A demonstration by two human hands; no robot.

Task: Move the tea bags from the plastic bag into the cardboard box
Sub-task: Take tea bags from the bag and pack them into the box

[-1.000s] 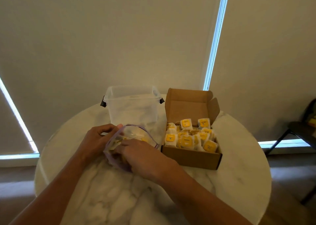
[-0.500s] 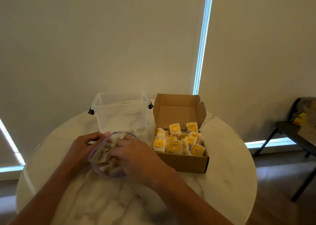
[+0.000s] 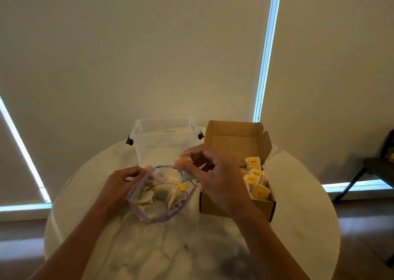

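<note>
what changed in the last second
The right hand came up out of the bag and now pinches a tea bag above its mouth. The left hand still holds the bag's rim; the box and the clear tub have not moved.

Pale roller blinds (image 3: 149, 56) cover the windows, daylight glowing through their gaps (image 3: 267, 51), with a dark chair (image 3: 375, 169) right of a round marble table (image 3: 298, 226)

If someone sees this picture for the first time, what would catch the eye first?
At the centre, the right hand pinches a tea bag just over the open plastic bag, whose rim the left hand holds. To the right, the open cardboard box is packed with yellow-labelled tea bags.
</note>
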